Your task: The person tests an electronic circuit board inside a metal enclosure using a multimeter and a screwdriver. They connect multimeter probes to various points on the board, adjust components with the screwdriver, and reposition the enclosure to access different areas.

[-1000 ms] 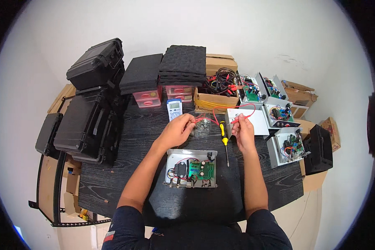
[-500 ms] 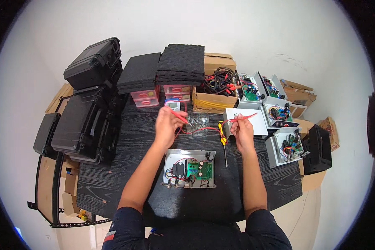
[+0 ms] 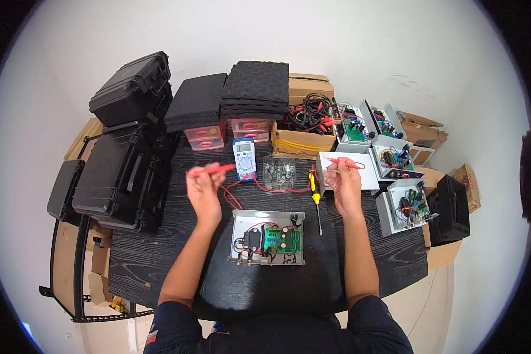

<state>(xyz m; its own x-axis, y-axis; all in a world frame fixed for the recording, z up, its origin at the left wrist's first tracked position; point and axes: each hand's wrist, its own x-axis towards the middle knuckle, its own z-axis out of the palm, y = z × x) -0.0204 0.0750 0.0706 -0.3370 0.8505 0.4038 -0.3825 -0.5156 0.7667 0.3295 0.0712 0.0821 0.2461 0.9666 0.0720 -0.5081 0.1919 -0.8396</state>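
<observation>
My left hand [image 3: 203,193] is closed on a red test probe [image 3: 218,170], held level above the table. On the right, my right hand [image 3: 344,186] pinches a second red probe [image 3: 343,162] over a white metal box [image 3: 364,173]. Red leads run to the blue-and-white multimeter [image 3: 244,160] lying between my hands. Beside the meter sits a clear plastic case [image 3: 279,173] of small parts. A yellow-and-black screwdriver [image 3: 315,192] lies left of my right hand. Nearest me, between my forearms, stands an open metal enclosure [image 3: 239,221] with a green circuit board [image 3: 288,241].
Black hard cases [image 3: 115,177] are stacked at the left. Foam sheets [image 3: 255,82] rest on pink drawer boxes [image 3: 205,141] at the back. A cardboard box [image 3: 304,143] holds cables. Several open enclosures with circuit boards [image 3: 355,131] line the right side.
My left hand has moved left and toward me with its probe, uncovering the multimeter and the clear case. The right hand has shifted slightly, and its probe is turned differently.
</observation>
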